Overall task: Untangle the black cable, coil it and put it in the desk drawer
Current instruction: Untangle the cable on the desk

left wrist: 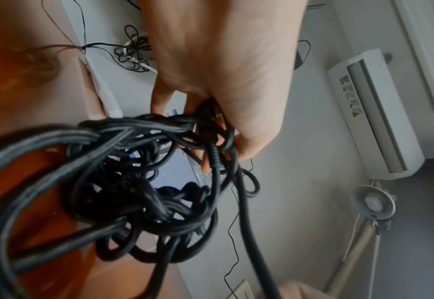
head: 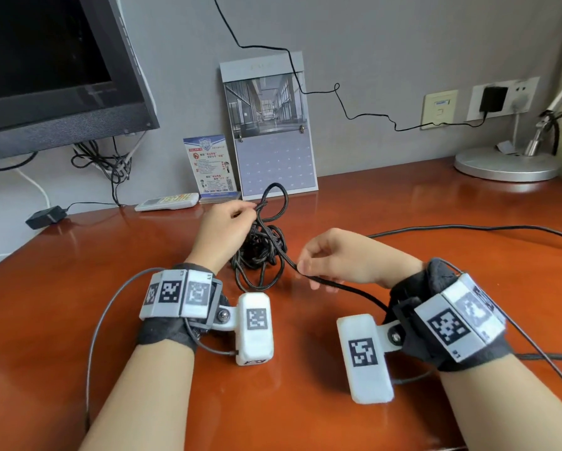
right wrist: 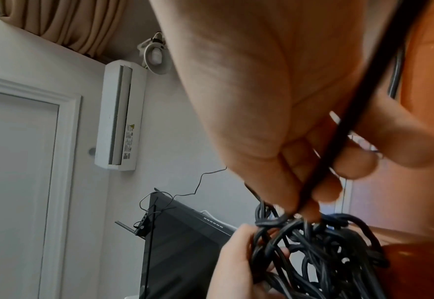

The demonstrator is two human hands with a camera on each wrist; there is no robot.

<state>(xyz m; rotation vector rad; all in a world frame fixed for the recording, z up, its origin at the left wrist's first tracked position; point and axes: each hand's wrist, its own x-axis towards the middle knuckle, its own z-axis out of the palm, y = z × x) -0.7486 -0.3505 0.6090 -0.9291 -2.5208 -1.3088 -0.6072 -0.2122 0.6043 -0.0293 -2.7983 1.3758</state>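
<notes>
1. My left hand (head: 222, 227) pinches a loop atop the black cable (head: 261, 252) tangle on the counter (head: 435, 222).
2. My right hand (head: 341, 258) pinches a strand running from the tangle toward me, rightward.

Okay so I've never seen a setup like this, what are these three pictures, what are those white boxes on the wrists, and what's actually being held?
No machine here: a person works with two bare hands, wearing cameras. The wide picture comes from a head camera looking down at a wooden desk. The white boxes strapped to the wrists are cameras too; the other two pictures come from them, looking along each hand.

On the desk lies a tangled black cable. The left hand pinches a raised loop of it. The right hand pinches a free strand leading out of the tangle. At the back stand a calendar, a remote control, a lamp base and a monitor.
</notes>
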